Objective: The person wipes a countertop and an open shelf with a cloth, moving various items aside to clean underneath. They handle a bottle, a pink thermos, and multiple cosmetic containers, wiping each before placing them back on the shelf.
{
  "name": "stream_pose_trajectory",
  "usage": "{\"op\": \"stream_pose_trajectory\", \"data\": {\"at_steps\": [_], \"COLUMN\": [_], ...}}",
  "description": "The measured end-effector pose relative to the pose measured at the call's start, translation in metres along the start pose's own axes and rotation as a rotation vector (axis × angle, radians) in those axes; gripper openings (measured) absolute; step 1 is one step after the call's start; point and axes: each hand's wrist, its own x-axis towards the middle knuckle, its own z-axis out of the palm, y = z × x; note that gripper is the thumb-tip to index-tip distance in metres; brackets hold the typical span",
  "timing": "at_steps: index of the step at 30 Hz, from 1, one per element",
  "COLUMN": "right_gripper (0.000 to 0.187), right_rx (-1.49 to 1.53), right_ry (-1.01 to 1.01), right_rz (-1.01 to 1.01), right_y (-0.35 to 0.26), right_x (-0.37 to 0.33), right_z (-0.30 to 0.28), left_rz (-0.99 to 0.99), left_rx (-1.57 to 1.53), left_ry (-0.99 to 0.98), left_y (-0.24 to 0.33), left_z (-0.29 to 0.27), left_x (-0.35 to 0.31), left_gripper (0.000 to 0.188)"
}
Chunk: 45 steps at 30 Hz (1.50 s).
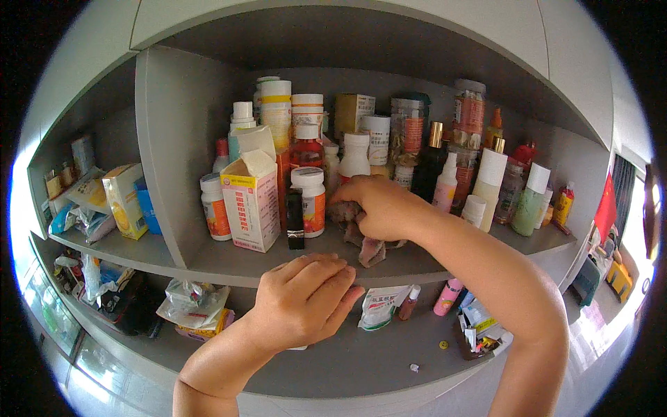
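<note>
My right hand (389, 207) reaches onto the middle shelf, closed on a crumpled grey-brown cloth (372, 251) that lies on the shelf board. In front of the shelf edge is my left hand (302, 299), palm down, its fingers loosely bent and holding nothing that I can see. Just beyond it stand a slim black box (295, 222), a white-and-orange pill bottle (310, 194) and a tall white medicine carton (251, 201) with its top flap up. A white bottle (356, 154) rises right behind my right hand.
Several bottles and jars crowd the shelf's right side, including a green-tinted bottle (531, 201) and a pink spray bottle (445, 184). A white-and-green pouch (381, 306) and a pink tube (448, 297) are on the lower shelf. An upright divider (163, 153) separates the left compartment.
</note>
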Motion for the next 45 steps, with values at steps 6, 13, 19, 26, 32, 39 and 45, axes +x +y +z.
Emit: {"op": "stream_pose_trajectory", "data": {"at_steps": [6, 13, 19, 26, 32, 39, 45], "right_gripper": [0.052, 0.048, 0.040, 0.043, 0.043, 0.044, 0.041], "right_rx": [0.209, 0.364, 0.234, 0.193, 0.017, -0.201, -0.181], "right_ry": [-0.178, -0.126, 0.031, 0.335, 0.483, 0.571, 0.606], "right_rz": [-0.086, -0.253, -0.469, -0.028, 0.152, 0.213, 0.191], "right_y": [0.003, -0.016, -0.024, -0.030, -0.005, 0.042, 0.047], "right_x": [-0.018, -0.050, -0.089, -0.201, -0.226, -0.218, -0.214], "right_z": [-0.028, -0.034, -0.043, -0.097, -0.089, -0.052, -0.046], "left_rz": [-0.032, -0.066, -0.115, -0.094, -0.099, -0.188, -0.605], "left_rx": [-0.088, -0.034, 0.010, -0.042, -0.031, -0.455, -0.663], "left_ry": [0.101, 0.119, 0.044, 0.091, 0.057, -0.085, -0.484], "left_y": [-0.003, -0.004, -0.003, -0.006, -0.005, 0.012, 0.022], "left_z": [-0.003, -0.007, -0.008, -0.008, -0.007, 0.013, 0.089], "left_x": [-0.003, 0.005, 0.008, 0.003, 0.005, 0.058, 0.146], "left_gripper": [0.023, 0.028, 0.034, 0.035, 0.030, 0.024, 0.046]}}
